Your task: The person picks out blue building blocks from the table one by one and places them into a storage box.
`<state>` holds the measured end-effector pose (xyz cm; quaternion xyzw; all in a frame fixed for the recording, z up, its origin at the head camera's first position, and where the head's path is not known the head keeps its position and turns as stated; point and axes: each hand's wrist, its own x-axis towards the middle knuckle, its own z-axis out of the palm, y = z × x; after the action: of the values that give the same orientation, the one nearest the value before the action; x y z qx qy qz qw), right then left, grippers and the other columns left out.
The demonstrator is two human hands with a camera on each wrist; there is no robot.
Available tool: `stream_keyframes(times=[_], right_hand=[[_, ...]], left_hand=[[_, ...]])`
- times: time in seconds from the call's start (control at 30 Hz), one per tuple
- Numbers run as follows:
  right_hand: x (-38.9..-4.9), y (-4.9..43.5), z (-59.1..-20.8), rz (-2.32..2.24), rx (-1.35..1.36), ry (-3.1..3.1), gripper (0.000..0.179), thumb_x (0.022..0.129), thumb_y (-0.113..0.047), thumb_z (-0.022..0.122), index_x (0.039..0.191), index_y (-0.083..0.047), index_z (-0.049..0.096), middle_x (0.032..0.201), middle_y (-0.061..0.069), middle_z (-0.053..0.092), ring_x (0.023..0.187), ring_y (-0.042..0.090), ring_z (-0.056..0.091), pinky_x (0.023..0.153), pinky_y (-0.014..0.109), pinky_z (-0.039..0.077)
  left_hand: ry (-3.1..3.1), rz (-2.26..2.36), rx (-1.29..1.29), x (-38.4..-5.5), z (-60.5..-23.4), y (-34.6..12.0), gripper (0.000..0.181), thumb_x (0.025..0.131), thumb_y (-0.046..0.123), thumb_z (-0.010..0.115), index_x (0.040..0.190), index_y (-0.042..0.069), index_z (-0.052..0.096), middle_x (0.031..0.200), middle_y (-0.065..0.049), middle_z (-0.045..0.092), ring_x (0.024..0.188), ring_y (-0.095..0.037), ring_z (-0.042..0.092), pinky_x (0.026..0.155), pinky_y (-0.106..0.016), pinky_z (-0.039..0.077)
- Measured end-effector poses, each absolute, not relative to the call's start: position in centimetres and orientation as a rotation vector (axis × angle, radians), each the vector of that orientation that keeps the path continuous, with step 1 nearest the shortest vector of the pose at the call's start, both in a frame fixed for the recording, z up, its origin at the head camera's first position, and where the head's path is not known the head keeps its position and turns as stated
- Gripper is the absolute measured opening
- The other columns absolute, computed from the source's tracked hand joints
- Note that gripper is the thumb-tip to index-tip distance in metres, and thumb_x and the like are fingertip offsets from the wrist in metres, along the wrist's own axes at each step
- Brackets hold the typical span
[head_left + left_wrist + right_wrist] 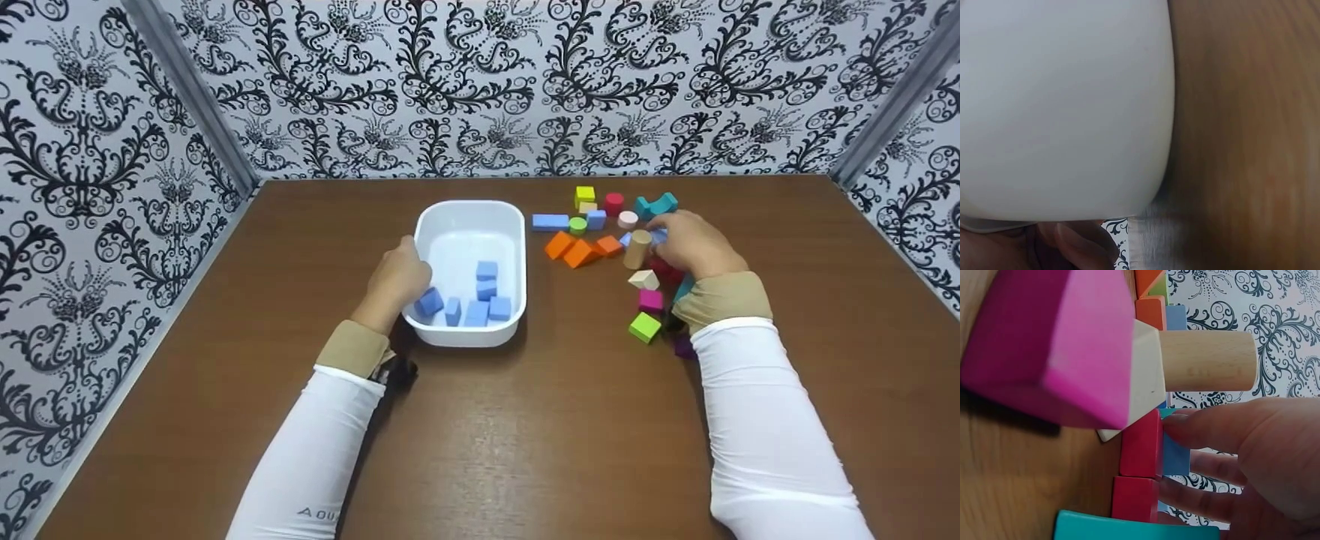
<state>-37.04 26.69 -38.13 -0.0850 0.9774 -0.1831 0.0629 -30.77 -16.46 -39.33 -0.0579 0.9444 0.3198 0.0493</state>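
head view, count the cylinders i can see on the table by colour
Red cylinder: 1
Light green cylinder: 1
Pale pink cylinder: 1
Natural wood cylinder: 1
Total: 4 visible; the right hand hides part of the pile.

We saw the left forearm (311, 450) and the right forearm (772, 420) stretched forward, well apart. The left hand (401, 277) was turned with its back upward, and its fingers were curled in a grip. The right hand (694, 244) pointed forward, its thumb (1202, 426) held apart from the other fingers (1202, 498).
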Motion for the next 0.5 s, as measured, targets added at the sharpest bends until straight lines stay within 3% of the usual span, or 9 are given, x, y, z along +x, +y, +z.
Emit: stream_keyframes(times=[0.5], right_hand=[[-36.96, 27.22, -38.1, -0.631, -0.209, 2.935, 0.048, 0.099, -0.013, 0.06, 0.144, 0.003, 0.059, 0.136, 0.034, 0.057, 0.12, 0.05, 0.051, 0.109, 0.069, 0.041]], left_hand=[[2.88, 0.952, -0.18, -30.65, -39.1, -16.33, 0.063, 0.103, 0.012, 0.041, 0.163, -0.003, 0.03, 0.153, -0.029, 0.053, 0.131, -0.041, 0.059, 0.11, -0.056, 0.048]])
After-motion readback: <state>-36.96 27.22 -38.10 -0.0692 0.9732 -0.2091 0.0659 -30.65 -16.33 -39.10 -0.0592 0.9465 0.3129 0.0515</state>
